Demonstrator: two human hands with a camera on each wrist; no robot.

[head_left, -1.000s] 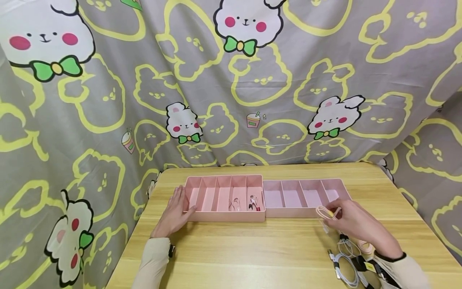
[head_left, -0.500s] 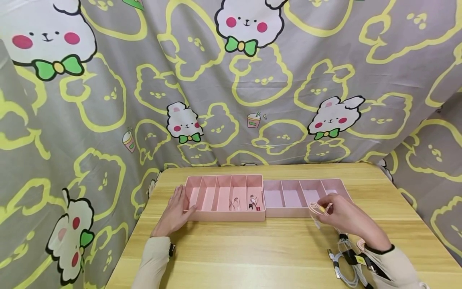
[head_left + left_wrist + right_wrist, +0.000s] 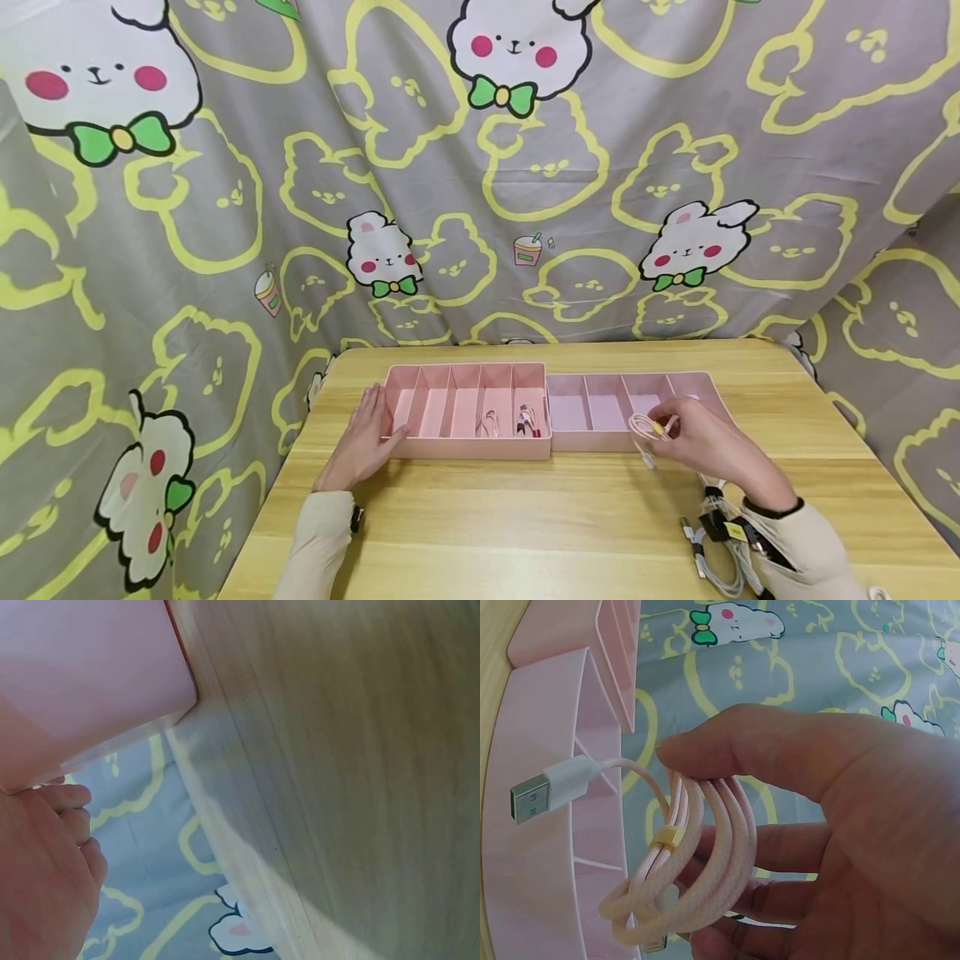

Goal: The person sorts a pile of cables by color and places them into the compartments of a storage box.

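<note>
In the head view my right hand (image 3: pixel 693 437) pinches a coiled pale pink USB charging cable (image 3: pixel 647 428) in front of the lilac divided box (image 3: pixel 592 442). Close up in the right wrist view, a yellow tie (image 3: pixel 667 838) binds the coil. Its white USB plug (image 3: pixel 568 785) sticks out to the left, and the other connector hangs below. My left hand (image 3: pixel 363 446) rests at the left end of the pink divided box (image 3: pixel 472 450), fingers extended along its side and thumb at the front corner. Coiled cables lie in the two rightmost compartments of that pink box.
Several grey and dark cables (image 3: pixel 716 546) lie in a pile on the wooden table (image 3: pixel 525 525), partly under the right forearm. The two boxes stand end to end near the back edge. A patterned curtain (image 3: pixel 465 183) hangs behind and to both sides.
My right hand has moved left with the pink cable, from the right end of the lilac box to before its middle-right compartments. The left hand has stayed put.
</note>
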